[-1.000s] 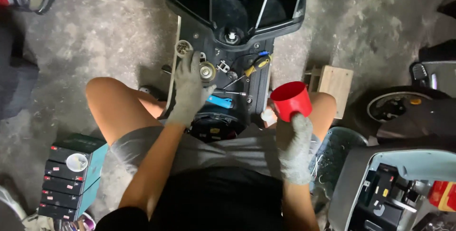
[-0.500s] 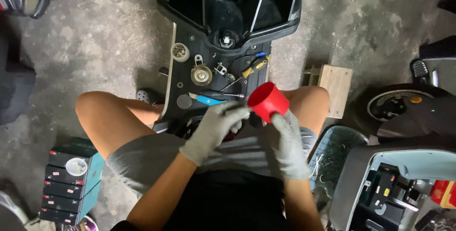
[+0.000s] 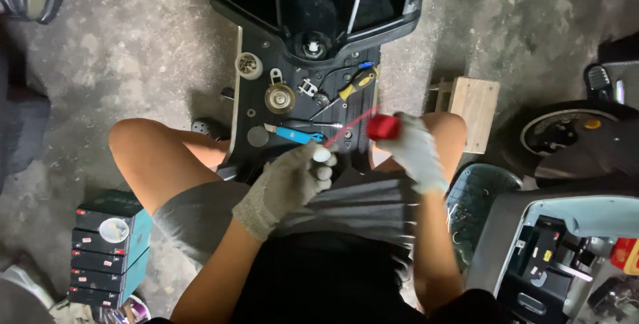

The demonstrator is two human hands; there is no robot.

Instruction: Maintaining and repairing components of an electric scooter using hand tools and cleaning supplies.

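Right hand (image 3: 416, 154), grey glove, is wrapped around a red-capped spray can (image 3: 384, 127) at centre frame, cap end pointing left. One thin red straw (image 3: 351, 128) leaves the cap and runs down-left; its long axis slopes from upper right to lower left, and its tip ends just beside the left hand.

Left hand (image 3: 293, 181), also gloved, sits lower left of the can, fingers pinched closed on one small round pale part (image 3: 322, 155) at the fingertips. The part is touching the left hand and lies down-left of the right hand, in line with the straw. The left hand is the nearer one to the part, the right to the can.

Both hands hover over the person's lap, just below the dark scooter floorboard (image 3: 303, 107) in upper centre.

Count on the floorboard:
- one yellow-handled screwdriver (image 3: 353, 85), lying diagonally
- one blue-handled tool (image 3: 296, 134), lying roughly horizontal
- one round metal disc part (image 3: 279, 97)
- one small round cup of fasteners (image 3: 249, 65)

Off to the sides: one wooden stool (image 3: 474, 103) right of centre and one stack of dark boxes (image 3: 106, 247) at lower left.
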